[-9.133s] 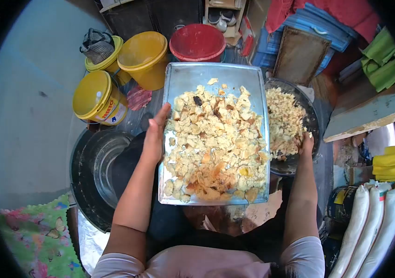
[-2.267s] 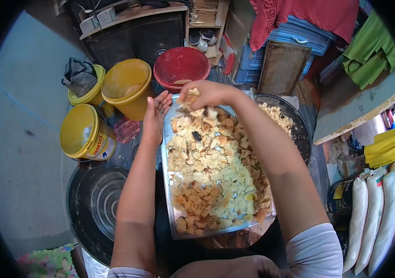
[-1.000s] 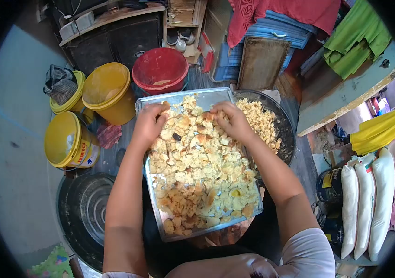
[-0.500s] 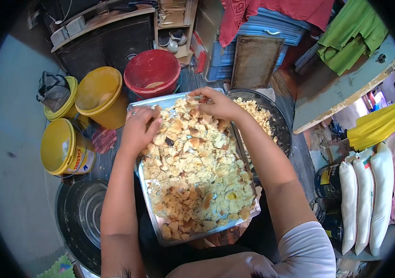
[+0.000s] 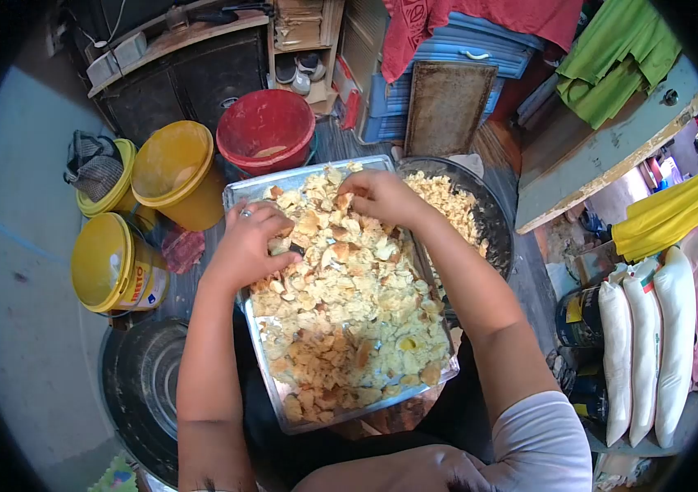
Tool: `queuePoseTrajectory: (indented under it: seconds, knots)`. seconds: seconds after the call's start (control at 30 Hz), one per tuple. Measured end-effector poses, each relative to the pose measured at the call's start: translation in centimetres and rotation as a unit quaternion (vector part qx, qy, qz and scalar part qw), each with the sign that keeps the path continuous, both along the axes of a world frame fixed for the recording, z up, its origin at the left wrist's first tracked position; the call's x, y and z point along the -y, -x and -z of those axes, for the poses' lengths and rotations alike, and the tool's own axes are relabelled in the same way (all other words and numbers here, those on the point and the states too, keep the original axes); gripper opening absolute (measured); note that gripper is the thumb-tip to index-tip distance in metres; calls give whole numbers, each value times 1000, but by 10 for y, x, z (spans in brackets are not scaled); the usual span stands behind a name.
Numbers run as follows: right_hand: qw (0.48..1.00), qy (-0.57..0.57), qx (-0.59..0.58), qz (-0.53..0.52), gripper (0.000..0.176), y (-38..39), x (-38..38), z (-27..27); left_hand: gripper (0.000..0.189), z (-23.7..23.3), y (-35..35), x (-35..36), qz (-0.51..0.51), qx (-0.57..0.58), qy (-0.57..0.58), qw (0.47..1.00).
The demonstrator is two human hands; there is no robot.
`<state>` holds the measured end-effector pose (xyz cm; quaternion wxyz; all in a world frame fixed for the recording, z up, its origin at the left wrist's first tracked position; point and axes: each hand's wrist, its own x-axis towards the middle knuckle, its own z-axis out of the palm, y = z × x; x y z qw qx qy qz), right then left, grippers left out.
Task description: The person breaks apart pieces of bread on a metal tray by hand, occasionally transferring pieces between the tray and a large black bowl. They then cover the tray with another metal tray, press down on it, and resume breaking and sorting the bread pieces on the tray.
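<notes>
A metal tray (image 5: 263, 361), tilted in view, is covered with torn bread pieces (image 5: 349, 287), pale with some browned crusts. Over the tray's upper left, my left hand (image 5: 252, 244), a ring on one finger, rests with thumb and fingers apart on the bread. A small dark piece (image 5: 296, 248) lies by its thumb. At the tray's far edge, my right hand (image 5: 386, 199) has its fingers curled around a bread piece (image 5: 344, 198); the fingertips are partly hidden.
A round black pan (image 5: 498, 238) with more bread pieces stands right of the tray. Yellow buckets (image 5: 172, 176) and a red bucket (image 5: 265, 127) stand to the left and beyond. A black basin (image 5: 123, 385) is lower left. Filled white sacks (image 5: 644, 353) stand at the right.
My left hand has shifted slightly right and down, its thumb now near the dark piece. My right hand has moved slightly down, fingers more curled. The tray stays in place.
</notes>
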<state>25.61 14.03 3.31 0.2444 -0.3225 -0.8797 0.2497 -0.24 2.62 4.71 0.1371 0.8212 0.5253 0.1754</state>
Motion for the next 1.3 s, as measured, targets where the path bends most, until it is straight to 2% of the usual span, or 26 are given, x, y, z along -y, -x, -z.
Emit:
queuePoseTrajectory:
  seconds: [0.03, 0.07, 0.13, 0.23, 0.27, 0.3, 0.37, 0.4, 0.53, 0.67, 0.7, 0.73, 0.77, 0.8, 0.83, 0.9, 0.97, 1.07, 1.13, 1.17, 1.23, 1.27, 1.3]
  knots:
    - [994, 94, -22, 42, 25, -1, 1, -3, 42, 1, 3, 3, 0, -1, 0, 1000]
    - [994, 94, -22, 42, 25, -5, -3, -2, 39, 4, 7, 6, 2, 3, -9, 1000]
    - [982, 91, -126, 104, 22, -16, -15, 4, 37, 10, 11, 7, 7, 10, -18, 1000]
    - [978, 87, -79, 171, 23, -29, -21, 17, 31, 16, 13, 4, 6, 9, -31, 999]
    - [984, 91, 2, 153, 26, -34, -20, 23, 28, 19, 13, 2, 2, 15, -42, 999]
    - [984, 91, 2, 155, 26, -37, -18, 26, 25, 18, 13, 1, -3, 21, -53, 998]
    - [982, 97, -81, 142, 28, -43, -13, 32, 24, 15, 12, 0, -16, 55, -68, 996]
    - [960, 178, -134, 172, 29, -45, -8, 30, 22, 13, 12, -1, -31, 88, -82, 992]
    - [962, 154, -117, 194, 31, -54, 8, 32, 22, 5, 11, -13, -50, 136, -135, 980]
    - [944, 233, -106, 208, 34, -58, 35, 30, 23, 0, 3, -52, -72, 92, -175, 978]
    - [945, 233, -106, 205, 34, -58, 39, 34, 22, 1, 2, -62, -74, 65, -174, 980]
    - [964, 172, -92, 182, 32, -60, 40, 38, 22, 1, 2, -72, -79, 65, -176, 979]
    - [978, 109, -78, 158, 30, -62, 41, 40, 24, 1, 1, -81, -75, 41, -125, 988]
    - [979, 106, -84, 152, 27, -61, 43, 38, 25, 2, -1, -86, -70, 16, -74, 995]
    - [979, 103, -87, 151, 27, -62, 43, 33, 25, 4, -3, -86, -71, 13, -78, 994]
    - [981, 131, -59, 130, 26, -65, 43, 24, 26, 10, -6, -84, -71, 43, -27, 996]
    - [984, 110, -58, 124, 24, -69, 36, 27, 28, 22, -4, -89, -41, 64, -17, 997]
    - [980, 104, -83, 151, 21, -65, 16, 29, 30, 24, -8, -81, -59, 164, 75, 982]
    - [939, 195, -228, 166, 20, -57, -13, 43, 31, 30, -6, -81, -45, 137, 36, 989]
    - [939, 197, -229, 166, 20, -51, -22, 47, 32, 33, -5, -81, -27, 111, -4, 993]
    - [952, 110, -171, 228, 23, -34, -30, 43, 34, 34, -5, -75, -40, 95, -24, 994]
    - [961, 135, -91, 223, 29, -31, -31, 38, 36, 34, -5, -70, -52, 81, -46, 994]
    - [961, 135, -92, 223, 29, -31, -27, 26, 36, 25, -5, -58, -52, 80, -46, 994]
